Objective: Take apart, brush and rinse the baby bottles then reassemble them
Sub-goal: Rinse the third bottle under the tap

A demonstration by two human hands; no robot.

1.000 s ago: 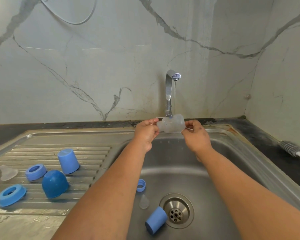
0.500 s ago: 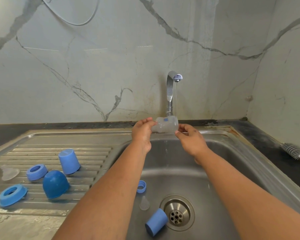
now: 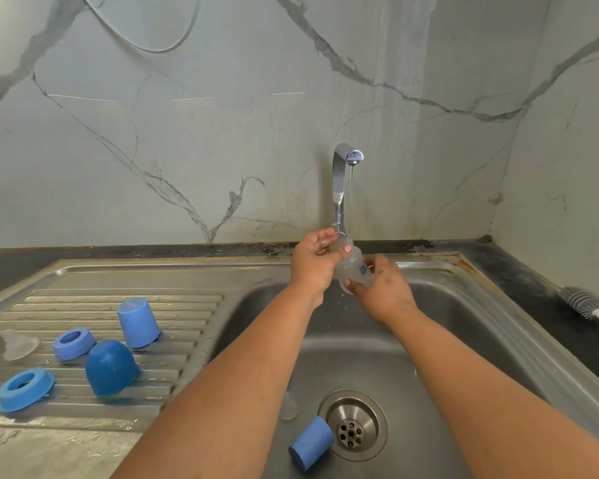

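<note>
I have the clear bottle (image 3: 353, 267) tilted under the tap (image 3: 341, 181), over the far side of the sink (image 3: 446, 340). My left hand (image 3: 313, 264) curls round its upper end; my right hand (image 3: 382, 288) pinches the lower end. Wet plastic could slip and drop into the basin, or the stream could splash off it.

Grey-veined marble walls (image 3: 222, 133), dark counter (image 3: 533, 274), perhaps stained at corner.
</note>
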